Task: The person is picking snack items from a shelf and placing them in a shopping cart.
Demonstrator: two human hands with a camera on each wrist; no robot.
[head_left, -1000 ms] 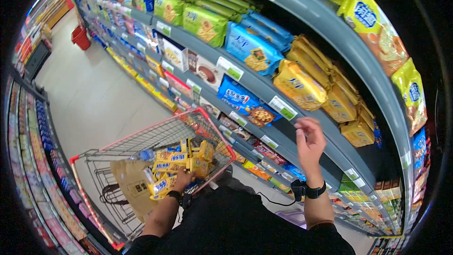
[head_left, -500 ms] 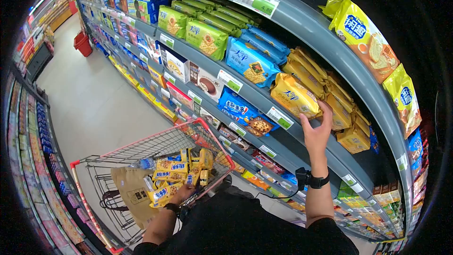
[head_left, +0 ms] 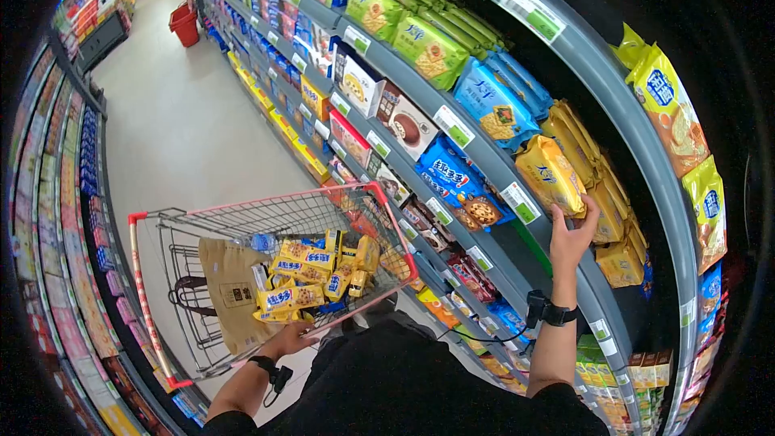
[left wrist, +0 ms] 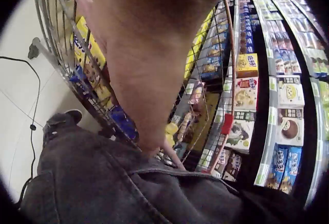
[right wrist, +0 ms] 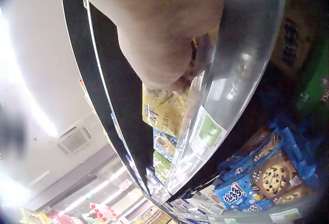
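Observation:
My right hand (head_left: 571, 234) is raised to the shelf and grips the lower end of a yellow snack packet (head_left: 553, 173), the front one of a row of the same packets. The right wrist view shows the right hand (right wrist: 164, 39) against that yellow packet (right wrist: 164, 113) above the grey shelf edge (right wrist: 241, 54). My left hand (head_left: 289, 341) holds the near rim of a wire shopping cart (head_left: 258, 206). Several yellow and blue biscuit packs (head_left: 303, 270) and a brown paper bag (head_left: 230, 299) lie inside it. The left wrist view shows little beyond the forearm and the cart's wire (left wrist: 56, 18).
Long grey shelves (head_left: 593, 85) on my right carry green, blue and yellow packets, with blue cookie packs (head_left: 460, 186) lower down. Another stocked shelf run (head_left: 73, 218) lines the left. The aisle floor (head_left: 178, 129) stretches ahead to a red basket (head_left: 186, 24).
My right hand rose from mid-air to the shelf and closed on the yellow packet. My left hand came out of the cart and settled on its near rim. The view swung left.

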